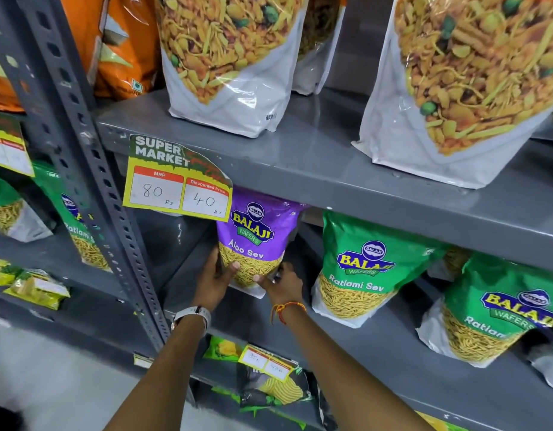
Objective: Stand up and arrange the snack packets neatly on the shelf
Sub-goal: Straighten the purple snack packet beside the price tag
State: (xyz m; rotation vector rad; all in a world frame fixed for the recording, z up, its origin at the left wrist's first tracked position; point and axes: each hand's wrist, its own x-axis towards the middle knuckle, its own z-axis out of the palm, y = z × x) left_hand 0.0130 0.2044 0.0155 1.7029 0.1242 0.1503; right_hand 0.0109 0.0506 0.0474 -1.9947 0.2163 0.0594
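A purple Aloo Sev packet (257, 234) stands upright at the left end of the middle grey shelf (378, 343). My left hand (213, 283) grips its lower left side and my right hand (283, 284) grips its lower right corner. To its right stand two green Ratlami Sev packets (367, 265) (499, 309), upright and leaning slightly. On the upper shelf (315, 157) sit large white mixture packets (231, 57) (468, 82) and an orange packet (113, 45).
A price tag reading 80 and 40 (177, 178) hangs from the upper shelf edge, just above the purple packet. A perforated grey upright (91, 169) divides this bay from the left bay, which holds more green packets (79, 225). Lower shelves carry dark and yellow packets (275, 387).
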